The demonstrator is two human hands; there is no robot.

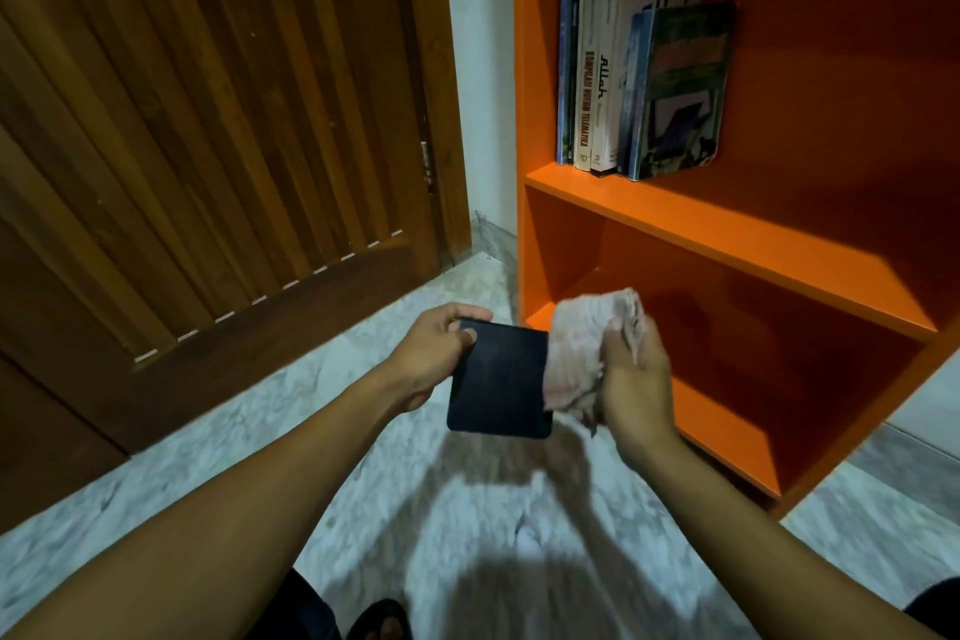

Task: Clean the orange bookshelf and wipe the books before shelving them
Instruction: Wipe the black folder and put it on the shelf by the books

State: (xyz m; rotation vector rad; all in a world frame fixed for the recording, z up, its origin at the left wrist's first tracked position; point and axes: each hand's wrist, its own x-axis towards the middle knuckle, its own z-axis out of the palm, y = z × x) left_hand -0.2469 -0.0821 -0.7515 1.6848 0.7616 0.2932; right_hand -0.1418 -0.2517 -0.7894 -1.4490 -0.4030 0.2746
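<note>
Head camera view: a person stands before the orange bookshelf (727, 244) with a dark book (498, 379) held out over the pale marble floor (270, 405), in front of the shelf's lower compartment. Judging by how things lie, the job looks partly done: a small row of books (639, 78) already stands upright at the left end of the upper shelf, the outermost leaning a little, while the lower compartment holds nothing that can be seen and at least this one book is not yet shelved. Whether the shelf boards have been wiped cannot be told. The left hand (441, 348) grips the dark book at its upper left corner, thumb on the cover and fingers curled under the edge. The right hand (631, 369) is closed around a bunched pinkish cloth (582, 348), fingers curled into its folds, with the cloth touching the book's right edge; the wiping of this volume appears to be under way. A slatted wooden door (208, 146) fills the left of the frame, and a sandalled foot (382, 621) shows at the bottom edge.
</note>
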